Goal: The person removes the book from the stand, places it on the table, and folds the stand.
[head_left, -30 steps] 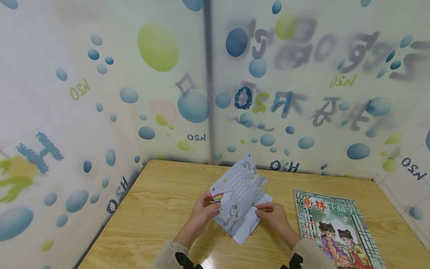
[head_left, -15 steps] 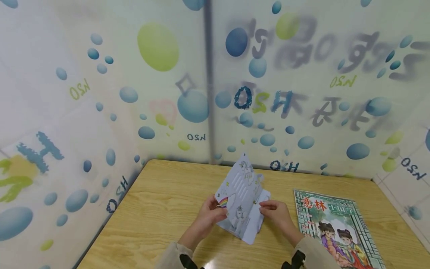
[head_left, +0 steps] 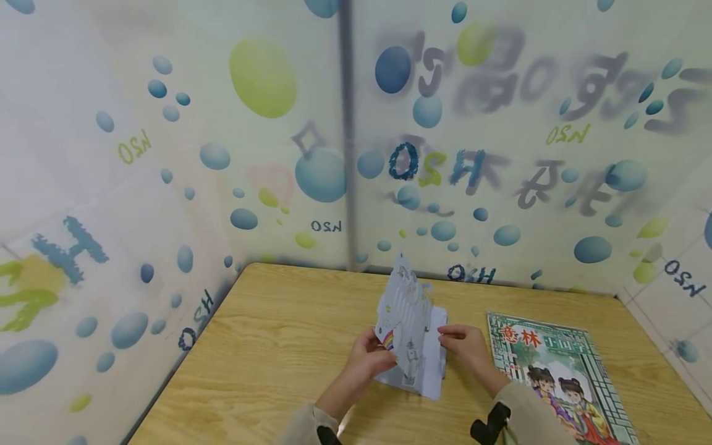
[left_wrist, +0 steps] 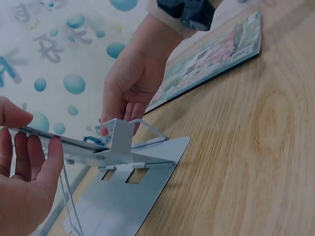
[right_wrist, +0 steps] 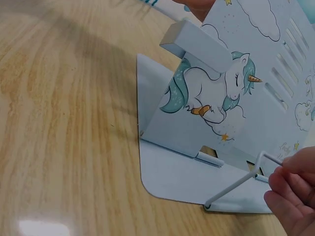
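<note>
A white metal book stand (head_left: 403, 334), printed with unicorns, clouds and a rainbow, stands half unfolded on the table. My left hand (head_left: 361, 368) grips the left edge of its raised panel, thumb in front. In the right wrist view the panel (right_wrist: 197, 118) leans up from a flat base plate (right_wrist: 172, 174), with a bent tab (right_wrist: 184, 42) jutting from it. There my right hand (right_wrist: 293, 191) pinches the end of a bent wire arm (right_wrist: 231, 189) between thumb and fingers. Slotted openings run across the panel. The left wrist view shows the panel's edge and the base (left_wrist: 125, 201).
The wooden table (head_left: 267, 334) carries a magazine (head_left: 562, 377) with two drawn figures on its cover, lying to the right of my right hand. Behind the table hangs a pale curtain (head_left: 300, 247) printed with blue and green bubbles, which also closes in the left side.
My left hand has moved right and swung the stand's panel more edge-on, so more of the base shows. My right hand has shifted slightly right, staying at the stand's right side.
</note>
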Demonstrator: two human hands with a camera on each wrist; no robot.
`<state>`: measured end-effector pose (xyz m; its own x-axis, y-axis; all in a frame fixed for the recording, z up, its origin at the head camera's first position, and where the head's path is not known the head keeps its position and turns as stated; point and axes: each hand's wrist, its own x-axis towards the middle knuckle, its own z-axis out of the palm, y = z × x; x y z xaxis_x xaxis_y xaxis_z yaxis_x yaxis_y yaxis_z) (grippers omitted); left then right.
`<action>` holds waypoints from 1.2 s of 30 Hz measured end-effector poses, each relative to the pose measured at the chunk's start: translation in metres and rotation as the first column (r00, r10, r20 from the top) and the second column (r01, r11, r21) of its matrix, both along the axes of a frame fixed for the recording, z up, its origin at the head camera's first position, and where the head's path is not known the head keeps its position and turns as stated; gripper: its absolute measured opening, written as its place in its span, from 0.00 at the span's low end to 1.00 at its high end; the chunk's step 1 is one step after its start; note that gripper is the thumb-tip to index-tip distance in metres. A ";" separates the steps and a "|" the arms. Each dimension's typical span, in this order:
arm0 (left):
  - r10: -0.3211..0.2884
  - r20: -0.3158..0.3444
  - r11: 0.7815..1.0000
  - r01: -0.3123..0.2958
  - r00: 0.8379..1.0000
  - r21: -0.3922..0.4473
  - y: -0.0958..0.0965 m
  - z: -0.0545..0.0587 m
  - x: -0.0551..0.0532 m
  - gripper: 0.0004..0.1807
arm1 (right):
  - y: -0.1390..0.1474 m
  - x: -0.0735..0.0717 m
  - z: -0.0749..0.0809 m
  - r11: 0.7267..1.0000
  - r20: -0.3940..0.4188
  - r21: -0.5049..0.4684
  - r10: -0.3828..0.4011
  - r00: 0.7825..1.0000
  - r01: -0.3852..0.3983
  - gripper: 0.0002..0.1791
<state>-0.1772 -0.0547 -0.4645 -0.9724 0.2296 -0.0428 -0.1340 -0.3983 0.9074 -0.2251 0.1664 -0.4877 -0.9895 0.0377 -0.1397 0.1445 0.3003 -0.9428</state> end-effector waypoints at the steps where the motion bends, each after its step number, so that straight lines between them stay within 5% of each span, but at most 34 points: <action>1: 0.014 0.004 1.000 -0.014 1.000 0.003 0.003 0.001 0.001 0.19 | 0.001 -0.001 0.000 1.000 -0.002 0.006 0.003 1.000 -0.003 0.12; 11: 0.167 0.064 0.986 -0.166 0.984 -0.016 0.028 0.005 0.005 0.18 | 0.010 -0.013 -0.002 0.996 0.045 0.089 0.012 0.999 -0.016 0.14; 20: 0.214 0.055 0.977 -0.214 0.975 -0.015 0.045 0.008 0.010 0.15 | 0.016 -0.016 -0.001 0.993 0.020 0.119 0.008 1.000 -0.010 0.14; 29: 0.179 0.084 0.984 -0.177 0.980 -0.025 0.045 0.008 0.009 0.16 | 0.017 -0.015 0.000 0.998 0.014 0.070 0.007 1.000 -0.008 0.14; 36: 0.009 0.049 0.995 -0.004 0.999 -0.101 0.024 0.008 0.002 0.16 | 0.017 -0.011 0.005 0.985 -0.008 0.166 0.039 0.999 -0.037 0.13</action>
